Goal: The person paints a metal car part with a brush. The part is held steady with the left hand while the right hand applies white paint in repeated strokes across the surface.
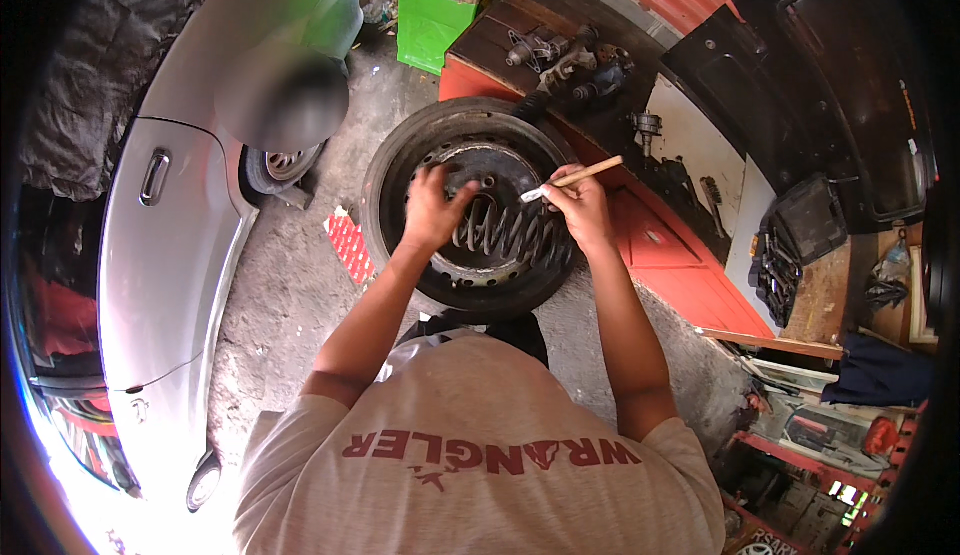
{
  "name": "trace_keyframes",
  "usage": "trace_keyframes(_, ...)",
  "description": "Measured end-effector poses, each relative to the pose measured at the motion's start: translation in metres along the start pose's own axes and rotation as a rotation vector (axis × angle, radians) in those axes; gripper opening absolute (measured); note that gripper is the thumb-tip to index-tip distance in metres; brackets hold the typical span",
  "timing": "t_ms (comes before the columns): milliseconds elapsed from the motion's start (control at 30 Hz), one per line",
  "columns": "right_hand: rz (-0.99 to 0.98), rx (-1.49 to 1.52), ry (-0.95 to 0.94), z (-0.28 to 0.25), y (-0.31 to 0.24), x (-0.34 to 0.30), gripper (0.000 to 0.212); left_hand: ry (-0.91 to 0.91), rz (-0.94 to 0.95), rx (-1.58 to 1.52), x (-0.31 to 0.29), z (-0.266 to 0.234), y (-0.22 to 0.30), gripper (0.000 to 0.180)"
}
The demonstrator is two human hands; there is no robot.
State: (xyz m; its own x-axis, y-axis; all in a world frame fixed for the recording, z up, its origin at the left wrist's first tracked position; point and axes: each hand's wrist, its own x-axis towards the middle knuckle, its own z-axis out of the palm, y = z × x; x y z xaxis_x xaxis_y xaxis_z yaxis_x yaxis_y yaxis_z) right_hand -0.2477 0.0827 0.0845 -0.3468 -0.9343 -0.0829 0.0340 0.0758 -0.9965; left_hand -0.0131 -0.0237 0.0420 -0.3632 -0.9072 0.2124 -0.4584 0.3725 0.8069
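A wheel with a black tyre (385,180) and a dark steel rim lies flat in front of me. Across the rim rests a dark coil spring (487,237) on its side, its right part running under my right wrist. My left hand (436,210) is over the spring's left end, fingers spread and curved, holding nothing that I can see; whether it touches the coil is unclear. In my right hand (582,203) is a slim paintbrush (590,171) with a pale wooden handle. Its whitish tip points left, above the rim.
A silver car (175,245) stands along the left. Beyond the wheel, a red cabinet (680,270) carries greasy metal parts (590,70) and an opened tool case (790,245). A black car panel (800,85) leans behind it. Red-and-white cardboard (349,247) lies beside the tyre.
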Motion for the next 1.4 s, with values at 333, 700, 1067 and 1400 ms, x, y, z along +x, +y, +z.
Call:
trace_keyframes(333, -0.03, -0.624, -0.144, 0.019, 0.017, 0.028, 0.024, -0.236, -0.377, -0.327, -0.02, 0.003, -0.067, 0.091)
trace_keyframes(700, -0.022, -0.414, -0.123, 0.008, 0.031, 0.025, 0.023, -0.25, -0.389, -0.374, -0.017, 0.006, -0.061, 0.079)
trace_keyframes(1067, 0.229, 0.181, 0.41, -0.031, 0.009, -0.032, 0.023, -0.218, -0.396, -0.492, -0.017, 0.016, -0.071, 0.072)
trace_keyframes(1400, 0.106, 0.373, 0.412, -0.023, 0.035, -0.032, 0.02, -0.144, -0.383, -0.488, -0.003, 0.011, -0.059, 0.058)
